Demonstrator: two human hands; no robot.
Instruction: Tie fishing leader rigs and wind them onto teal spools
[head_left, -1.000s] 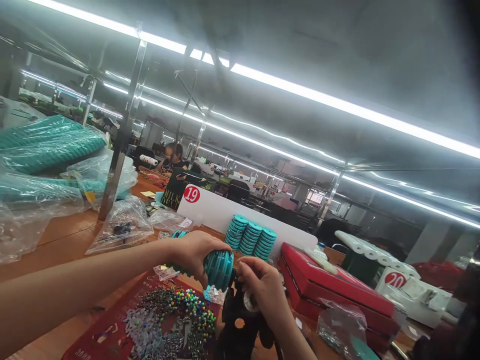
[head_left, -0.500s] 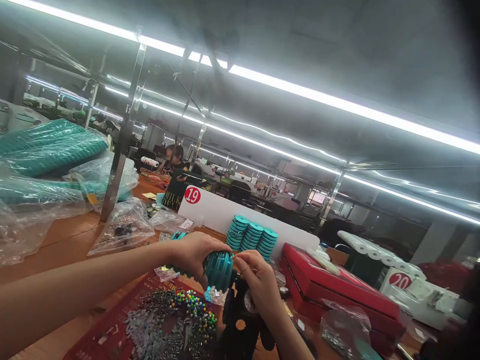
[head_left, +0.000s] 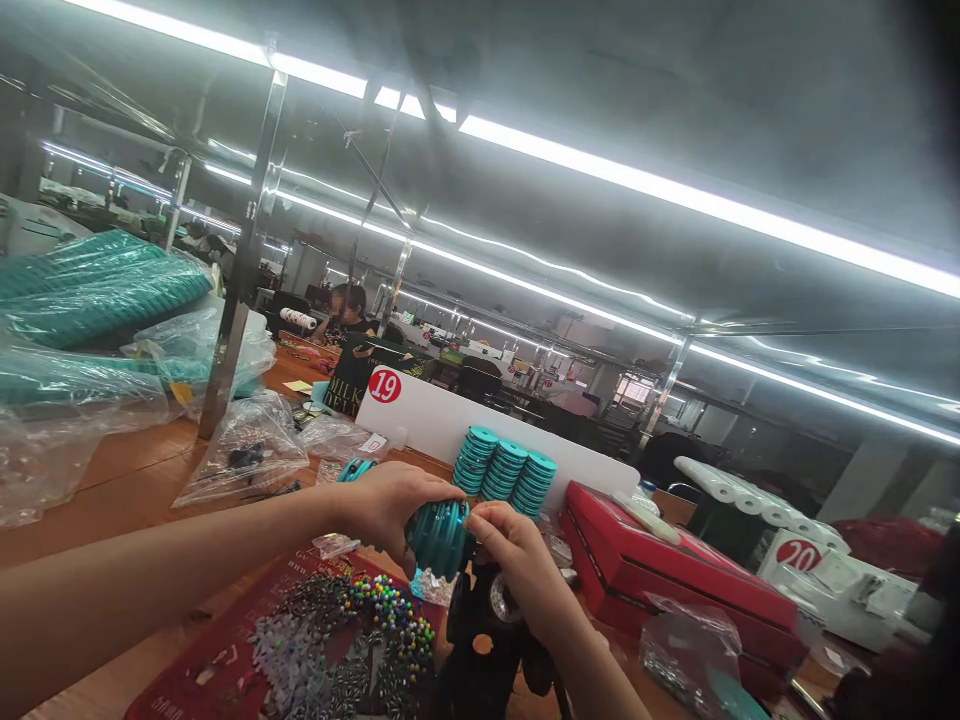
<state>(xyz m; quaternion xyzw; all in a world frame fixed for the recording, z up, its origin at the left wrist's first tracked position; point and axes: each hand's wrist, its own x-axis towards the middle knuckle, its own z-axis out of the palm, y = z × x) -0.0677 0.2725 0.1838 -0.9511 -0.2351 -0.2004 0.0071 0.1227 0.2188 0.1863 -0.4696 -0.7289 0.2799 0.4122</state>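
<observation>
Left hand (head_left: 390, 500) fingers clenched around a bundle of teal rings (head_left: 439, 535), right hand (head_left: 517, 560) fingers pinching the bundle's outer ring, black press tool (head_left: 480, 640) just below the fingers, tray of coloured pins (head_left: 352, 640) lower left on the worktop (head_left: 135, 470), stacked teal rings (head_left: 504, 470) beyond the fingers.

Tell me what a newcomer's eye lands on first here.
Low in the middle, the left hand grips a stack of teal rings while the right hand pinches at its end. Behind stand three teal stacks; colourful pins fill the red tray below.
</observation>
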